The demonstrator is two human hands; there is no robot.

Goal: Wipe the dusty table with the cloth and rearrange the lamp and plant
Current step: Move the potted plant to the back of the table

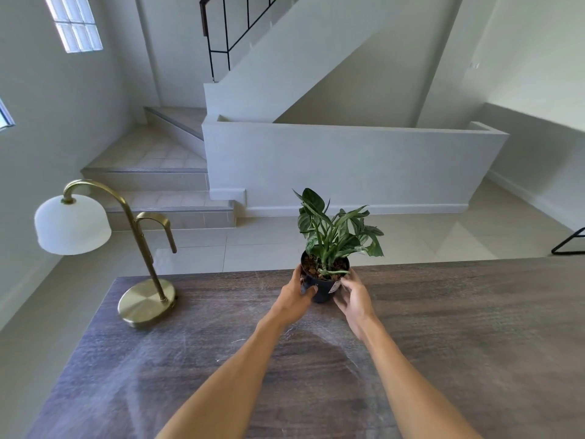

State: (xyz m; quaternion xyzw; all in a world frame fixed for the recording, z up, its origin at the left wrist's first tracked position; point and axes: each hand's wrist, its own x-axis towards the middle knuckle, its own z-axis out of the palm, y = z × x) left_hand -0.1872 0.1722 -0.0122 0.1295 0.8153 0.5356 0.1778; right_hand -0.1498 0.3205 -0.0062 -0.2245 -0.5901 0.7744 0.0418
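The potted plant stands near the far edge of the dusty wooden table, between both hands. The left hand and right hand grip its black pot from either side; the brass lamp stands well apart, leftward.

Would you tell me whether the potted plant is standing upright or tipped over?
Upright: the black plastic pot sits level on the dusty wooden table, rim up, leaves rising.

Tiled staircase behind table, rising left to landing, then turning up right. Black metal railing on upper flight. White low wall beside stairs. Glass-block window high on left wall. Glossy pale floor tiles. Black metal frame at right edge, partly cut off.
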